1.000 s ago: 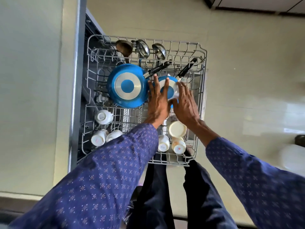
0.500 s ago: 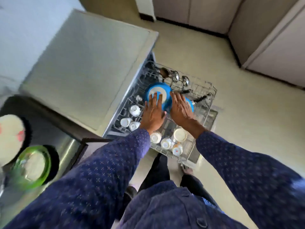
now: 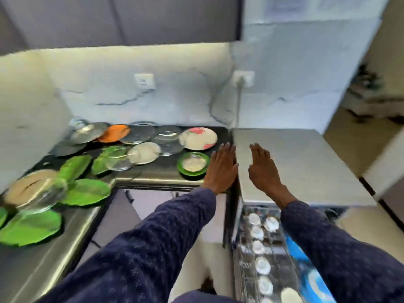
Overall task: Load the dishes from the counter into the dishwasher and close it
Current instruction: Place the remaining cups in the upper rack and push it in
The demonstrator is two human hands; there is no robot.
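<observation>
Both hands (image 3: 222,169) off the pans now.

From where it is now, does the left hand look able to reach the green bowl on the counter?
Probably yes. The left hand is open, holds nothing, and sits just right of the green bowl at the counter's near edge, with nothing visible between them.

Both flat hands, left hand (image 3: 220,169) and right hand (image 3: 263,169), hover empty by the counter's (image 3: 153,171) right edge, plates (image 3: 199,138) blurred, perhaps a dozen.
</observation>
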